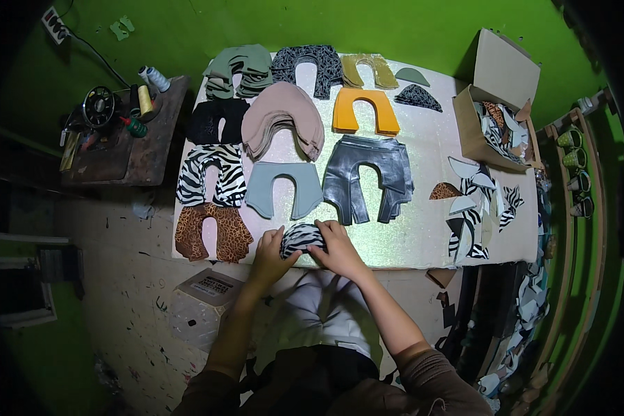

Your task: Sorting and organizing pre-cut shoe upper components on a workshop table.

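I see both hands meeting at the near edge of the glittery, pale board (423, 229) that serves as a work surface. My left hand (269, 255) curls its fingers onto the left side of a small, rounded zebra-striped fabric piece (300, 238), and my right hand (336, 251) lies pressed on its right side, fingers bent over the top edge. Both hands are closed onto that piece, which sits on the board just in front of my body, near its front rim.

Just beyond the hands lies a grey-blue horseshoe-shaped cut piece (283, 188), and beside it to the right a stack of shiny dark grey leather-like horseshoe pieces (367, 179). To the left I see a zebra-print stack (209, 175) and, nearer, a brown leopard-print stack (211, 232) at the board's front left corner. Farther back sit a beige fanned stack (284, 119), a black stack (215, 119), an orange horseshoe piece (365, 111), a sage green stack (239, 69), a dark patterned piece (308, 66) and an olive-tan piece (367, 69).

On the right, loose zebra and pale offcuts (478, 208) lie scattered, well apart from the hands, with an open cardboard box of scraps (496, 114) behind them. A hand-crank sewing machine (100, 107) and thread cones (152, 80) stand on a dark wooden table (145, 156) to the left.
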Demonstrator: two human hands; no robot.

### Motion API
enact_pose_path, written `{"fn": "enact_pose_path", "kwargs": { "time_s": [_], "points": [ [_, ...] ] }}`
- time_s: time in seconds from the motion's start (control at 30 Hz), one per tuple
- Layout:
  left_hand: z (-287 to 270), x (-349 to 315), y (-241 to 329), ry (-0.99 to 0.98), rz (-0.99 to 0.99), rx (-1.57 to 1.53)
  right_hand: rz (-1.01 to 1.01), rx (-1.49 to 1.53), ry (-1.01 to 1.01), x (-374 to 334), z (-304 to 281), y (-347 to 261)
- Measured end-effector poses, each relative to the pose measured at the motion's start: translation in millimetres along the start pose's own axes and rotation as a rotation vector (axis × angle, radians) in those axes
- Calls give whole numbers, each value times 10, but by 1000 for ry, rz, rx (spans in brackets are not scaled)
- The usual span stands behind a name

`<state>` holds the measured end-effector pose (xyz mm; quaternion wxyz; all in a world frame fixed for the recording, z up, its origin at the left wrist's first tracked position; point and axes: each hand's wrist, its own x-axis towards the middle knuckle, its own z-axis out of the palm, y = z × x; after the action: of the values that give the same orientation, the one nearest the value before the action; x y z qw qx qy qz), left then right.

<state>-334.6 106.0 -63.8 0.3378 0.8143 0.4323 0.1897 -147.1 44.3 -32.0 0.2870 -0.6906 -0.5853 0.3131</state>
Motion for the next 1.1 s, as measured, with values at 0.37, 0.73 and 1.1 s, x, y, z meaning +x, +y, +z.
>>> {"fn": "enact_pose_path", "kwargs": {
  "time_s": [0.37, 0.73, 1.1],
  "points": [
    [-193, -10, 233, -296, 0, -117, -91, 176, -171, -136, -257, -44],
    [279, 1223, 1381, -105, 325, -209, 47, 550, 208, 140, -1444, 599],
    [1379, 3035, 2212, -164, 185, 147, 166, 136, 539, 1160, -2533, 1713]
  ]
}}
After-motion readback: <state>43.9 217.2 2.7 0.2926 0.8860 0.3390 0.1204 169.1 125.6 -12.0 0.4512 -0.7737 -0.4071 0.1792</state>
